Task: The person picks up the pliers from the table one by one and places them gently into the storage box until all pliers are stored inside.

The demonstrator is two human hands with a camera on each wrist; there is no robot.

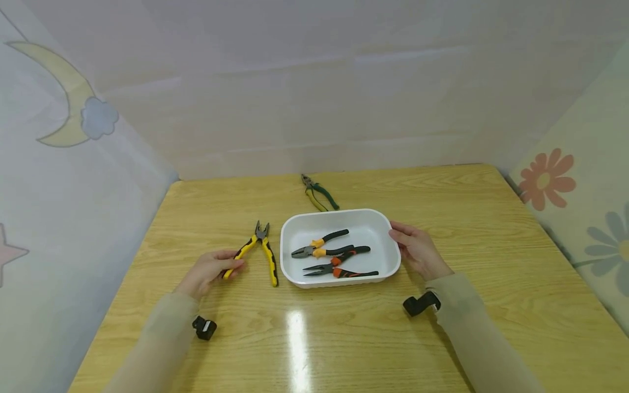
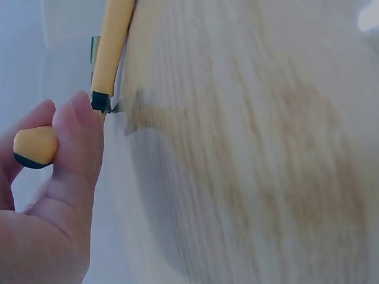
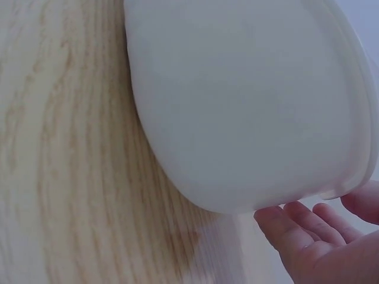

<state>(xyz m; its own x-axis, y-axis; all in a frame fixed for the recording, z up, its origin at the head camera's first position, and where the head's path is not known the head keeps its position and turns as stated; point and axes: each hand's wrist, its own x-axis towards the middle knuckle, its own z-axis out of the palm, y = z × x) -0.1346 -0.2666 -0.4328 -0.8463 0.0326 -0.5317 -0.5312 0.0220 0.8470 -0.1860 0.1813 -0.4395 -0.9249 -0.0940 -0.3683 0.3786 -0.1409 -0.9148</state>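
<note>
My left hand (image 1: 208, 270) pinches one handle of yellow-and-black pliers (image 1: 270, 259), whose handles are spread and whose nose points away from me. In the left wrist view, thumb and fingers close round the tip of that yellow handle (image 2: 35, 146). To the right, a white plastic tray (image 1: 295, 234) holds combination pliers (image 1: 304, 251) with orange-and-black handles and long-nose pliers (image 1: 321, 269) with red-and-black handles. At the tray's right end my right hand (image 1: 417, 251) grips the rim, thumb on top and fingertips against the outer wall (image 3: 249, 106).
Behind the tray, green-and-yellow pliers (image 1: 326, 192) lie on the wooden table (image 1: 236, 333). Pale cloth-like walls (image 1: 314, 109) stand at the back and sides of the table. A black wrist camera (image 1: 421, 303) sits at the right sleeve, another (image 1: 204, 328) at the left.
</note>
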